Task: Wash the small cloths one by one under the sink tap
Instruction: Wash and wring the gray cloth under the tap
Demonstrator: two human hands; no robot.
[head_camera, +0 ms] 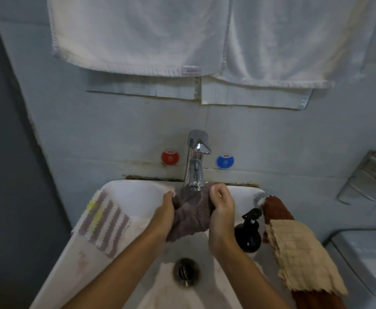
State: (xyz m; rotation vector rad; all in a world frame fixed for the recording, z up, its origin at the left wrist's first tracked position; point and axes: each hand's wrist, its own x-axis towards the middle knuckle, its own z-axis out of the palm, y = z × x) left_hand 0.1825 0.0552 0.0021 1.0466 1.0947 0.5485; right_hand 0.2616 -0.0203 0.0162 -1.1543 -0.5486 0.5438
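A small grey-brown cloth [190,214] hangs bunched directly under the spout of the chrome tap [196,162], over the white sink [135,197]. My left hand [163,214] grips its left side and my right hand [221,208] grips its right side, fingers curled into the fabric. A striped purple, white and yellow cloth [103,223] lies draped on the sink's left rim. On the right rim lie a beige cloth [303,253] and a rust-brown cloth [276,210] under it. I cannot tell whether water runs from the tap.
A black pump bottle [248,233] stands on the right rim beside my right wrist. The drain [186,272] sits at the basin's bottom. Two white towels [142,34] hang above. A metal wall shelf [370,179] and a white appliance [367,264] are at the right.
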